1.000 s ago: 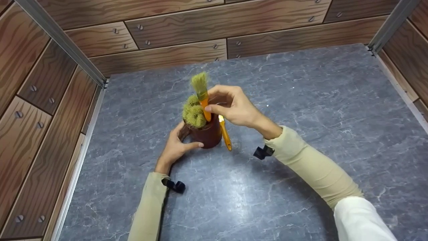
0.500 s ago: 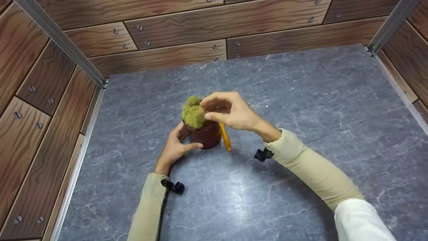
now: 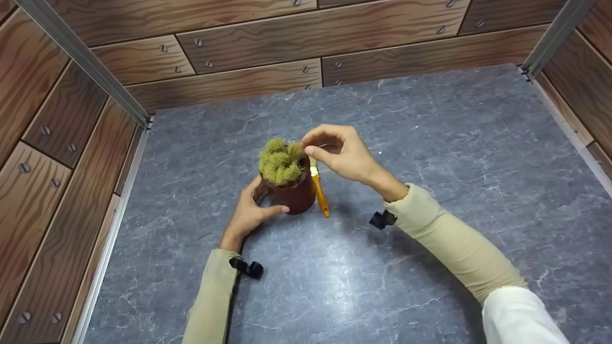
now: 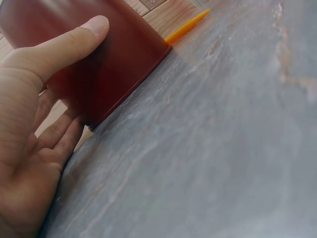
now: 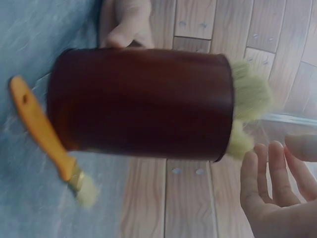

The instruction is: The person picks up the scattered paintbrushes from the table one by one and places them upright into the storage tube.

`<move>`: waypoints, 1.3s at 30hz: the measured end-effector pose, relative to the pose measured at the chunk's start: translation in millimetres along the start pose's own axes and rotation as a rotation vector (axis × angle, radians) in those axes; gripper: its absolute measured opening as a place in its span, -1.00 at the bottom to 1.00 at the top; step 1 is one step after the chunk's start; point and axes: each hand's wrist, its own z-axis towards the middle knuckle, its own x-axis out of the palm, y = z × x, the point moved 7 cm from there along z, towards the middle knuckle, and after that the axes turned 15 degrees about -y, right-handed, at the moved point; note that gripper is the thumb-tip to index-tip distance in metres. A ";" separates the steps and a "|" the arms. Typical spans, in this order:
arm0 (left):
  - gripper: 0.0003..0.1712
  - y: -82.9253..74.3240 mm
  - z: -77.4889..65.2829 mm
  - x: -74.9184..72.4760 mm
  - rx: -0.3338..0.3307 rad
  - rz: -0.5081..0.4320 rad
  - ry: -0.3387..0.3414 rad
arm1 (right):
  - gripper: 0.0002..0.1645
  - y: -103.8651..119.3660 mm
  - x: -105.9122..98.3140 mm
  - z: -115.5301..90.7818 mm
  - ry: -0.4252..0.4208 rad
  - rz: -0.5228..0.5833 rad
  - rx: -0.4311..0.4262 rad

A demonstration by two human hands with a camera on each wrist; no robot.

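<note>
A dark red cylindrical pot (image 3: 292,193) stands upright on the tabletop, with bristle heads of several paintbrushes (image 3: 279,165) showing at its mouth. My left hand (image 3: 251,210) holds the pot's left side, the thumb (image 4: 74,47) across its front and the fingers behind. Beside the rim, my right hand (image 3: 344,153) has loosely bent fingers, the tips close to the rightmost bristles. In the right wrist view nothing shows between the right fingers (image 5: 277,173). A loose paintbrush (image 5: 42,129) with an orange handle lies on the table, right of the pot.
Grey marbled tabletop (image 3: 430,119) surrounds the pot. Wood-patterned walls (image 3: 248,43) close it in at the back and both sides, with metal posts (image 3: 86,62) at the corners.
The paintbrush in my right hand went down into the pot among the others. The right hand has let it go and moved slightly right. My left hand stayed on the pot.
</note>
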 end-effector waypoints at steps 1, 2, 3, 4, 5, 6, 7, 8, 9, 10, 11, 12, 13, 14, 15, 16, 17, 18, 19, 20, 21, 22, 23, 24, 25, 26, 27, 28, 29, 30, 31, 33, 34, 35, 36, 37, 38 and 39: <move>0.14 0.5 -0.3 -0.4 -0.003 0.000 0.000 | -0.79 -3.5 -1.9 0.4 -0.013 -0.009 0.008; 0.14 1.1 -0.6 -0.9 -0.007 0.000 0.001 | -0.80 -7.5 -3.7 0.8 -0.023 -0.016 0.019; 0.14 1.4 -0.8 -1.1 -0.008 -0.001 0.003 | -0.80 -11.6 -5.1 1.1 -0.031 -0.022 0.030; 0.15 1.9 -1.0 -1.6 -0.010 0.000 0.005 | -0.80 -15.7 -6.2 1.2 -0.035 -0.026 0.040; 0.15 2.3 -1.1 -2.0 -0.011 0.000 0.004 | -0.80 -19.9 -7.2 1.0 -0.039 -0.028 0.052; 0.15 2.5 -1.3 -2.3 -0.013 -0.002 0.004 | -0.80 -24.3 -8.0 0.7 -0.043 -0.031 0.064; 0.15 2.8 -1.4 -2.7 -0.013 0.000 0.003 | -0.80 -28.8 -8.6 0.4 -0.045 -0.035 0.076; 0.16 3.0 -1.5 -3.0 -0.013 0.001 0.001 | -0.80 -33.2 -9.0 -0.2 -0.045 -0.039 0.087; 0.17 3.0 -1.5 -3.3 -0.012 0.000 -0.001 | -0.79 -37.2 -9.0 -0.8 -0.044 -0.044 0.094; 0.17 3.0 -1.5 -3.5 -0.011 0.000 -0.004 | -0.79 -41.5 -8.9 -1.6 -0.043 -0.051 0.104; 0.17 2.8 -1.5 -3.5 -0.010 0.002 -0.005 | -0.78 -45.8 -8.9 -2.5 -0.042 -0.056 0.112; 0.17 2.6 -1.6 -3.5 -0.009 0.004 -0.007 | -0.78 -49.8 -8.8 -3.4 -0.041 -0.064 0.119; 0.17 2.5 -1.5 -3.6 -0.006 0.004 -0.007 | -0.78 -53.7 -8.8 -4.4 -0.039 -0.074 0.127; 0.16 2.1 -1.6 -3.4 -0.005 0.003 -0.007 | -0.78 -57.5 -8.8 -5.4 -0.038 -0.084 0.135; 0.15 1.9 -1.6 -3.2 -0.004 0.002 -0.007 | -0.77 -61.4 -8.7 -6.4 -0.037 -0.099 0.143; 0.15 1.7 -1.7 -3.0 -0.003 0.003 -0.005 | -0.76 -65.3 -8.7 -7.4 -0.034 -0.121 0.149; 0.14 1.4 -1.8 -2.9 -0.001 0.006 -0.004 | -0.75 -69.2 -8.6 -8.4 -0.031 -0.148 0.154; 0.13 1.2 -1.9 -2.8 0.000 0.006 -0.003 | -0.73 -72.9 -8.2 -9.5 -0.023 -0.179 0.163; 0.13 0.9 -1.9 -2.6 0.003 0.007 -0.002 | -0.72 -77.2 -7.7 -10.7 -0.013 -0.217 0.171; 0.13 0.7 -1.9 -2.6 0.005 0.008 -0.002 | -0.70 -81.2 -6.8 -11.8 0.000 -0.257 0.180; 0.13 0.6 -2.0 -2.6 0.009 0.011 0.000 | -0.68 -85.6 -6.0 -13.1 0.016 -0.298 0.191; 0.13 0.5 -2.0 -2.6 0.011 0.013 0.000 | -0.66 -90.1 -5.1 -14.5 0.034 -0.336 0.206; 0.13 0.2 -2.0 -2.5 0.014 0.015 -0.001 | -0.64 -94.8 -4.1 -16.0 0.053 -0.365 0.228; 0.14 0.0 -2.0 -2.4 0.016 0.013 -0.001 | -0.63 -99.2 -3.1 -17.4 0.072 -0.387 0.253; 0.14 0.0 -1.8 -2.2 0.017 0.013 0.000 | -0.62 -103.4 -2.4 -18.6 0.089 -0.412 0.271; 0.15 0.1 -1.7 -2.0 0.017 0.015 0.001 | -0.62 -107.3 -1.8 -19.5 0.103 -0.430 0.292; 0.15 0.3 -1.5 -1.7 0.016 0.017 0.001 | -0.62 -111.1 -1.4 -20.3 0.115 -0.443 0.314; 0.15 0.3 -1.3 -1.4 0.015 0.018 -0.001 | -0.63 -114.4 -0.9 -20.8 0.123 -0.453 0.336; 0.15 0.4 -1.1 -1.1 0.013 0.019 -0.002 | -0.64 -117.1 -0.5 -21.0 0.129 -0.463 0.351; 0.15 0.7 -0.8 -0.8 0.011 0.020 -0.003 | -0.66 -119.3 -0.3 -21.0 0.132 -0.480 0.359; 0.14 1.1 -0.6 -0.6 0.009 0.023 -0.005 | -0.69 -121.1 -0.2 -20.9 0.135 -0.497 0.366; 0.14 1.4 -0.3 -0.2 0.004 0.020 -0.007 | -0.71 -124.1 0.3 -20.8 0.139 -0.516 0.381; 0.14 1.6 -0.1 -0.1 0.002 0.016 -0.008 | -0.72 -125.3 0.4 -20.6 0.139 -0.525 0.383; 0.13 1.8 0.0 0.0 0.000 0.012 -0.009 | -0.73 -126.2 0.4 -20.4 0.140 -0.534 0.382; 0.13 1.8 0.0 0.0 -0.002 0.010 -0.009 | -0.73 -126.9 0.3 -20.3 0.141 -0.542 0.383; 0.13 1.8 0.1 0.0 -0.003 0.005 -0.009 | -0.73 -127.1 0.4 -20.3 0.141 -0.547 0.385; 0.13 1.7 0.2 0.1 -0.005 0.003 -0.009 | -0.73 -127.3 0.3 -20.0 0.139 -0.553 0.383; 0.13 1.5 0.2 0.2 -0.007 0.000 -0.009 | -0.73 -127.0 0.0 -19.8 0.136 -0.564 0.380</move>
